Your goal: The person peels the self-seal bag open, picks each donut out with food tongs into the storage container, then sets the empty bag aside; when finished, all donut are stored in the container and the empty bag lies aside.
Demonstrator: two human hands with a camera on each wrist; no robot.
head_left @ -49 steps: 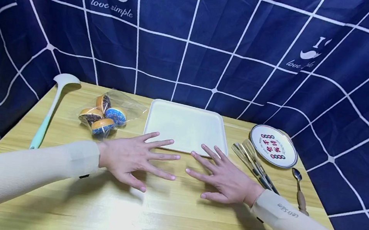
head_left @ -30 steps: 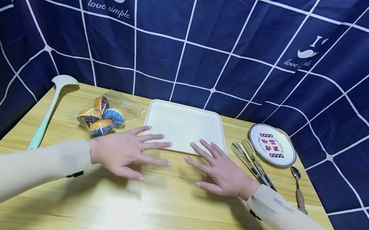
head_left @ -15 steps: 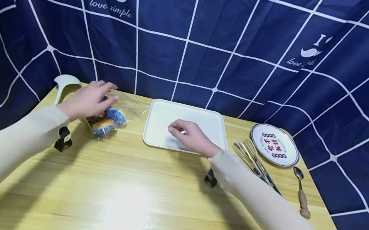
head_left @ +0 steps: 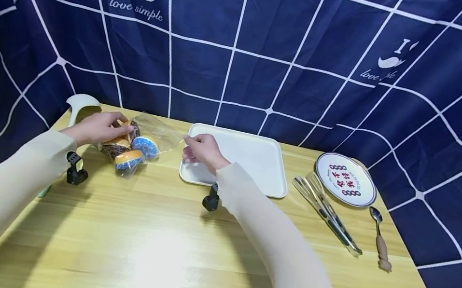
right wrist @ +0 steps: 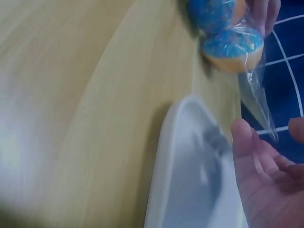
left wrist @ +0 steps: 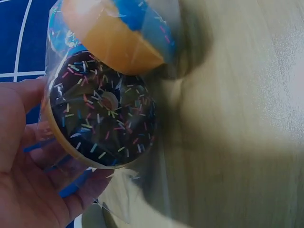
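At the left of the table in the head view lies a clear plastic bag with several toy-like donuts, some brown and some blue-topped. My left hand holds the bag by its left side, fingers curled round a brown sprinkled donut through the plastic. My right hand hovers over the left part of a white tray, beside the bag's right end. In the right wrist view its thumb and fingers stand apart, near the bag's clear tip, with a gap showing.
A ladle lies behind my left hand, its handle mostly hidden by the arm. On the right are metal tongs, a printed plate and a spoon with a wooden handle. A blue checked cloth hangs behind the table.
Both hands were spread over the table. My left hand has gone left to the bag and taken hold of it; the right has moved left across the tray towards the bag's end.
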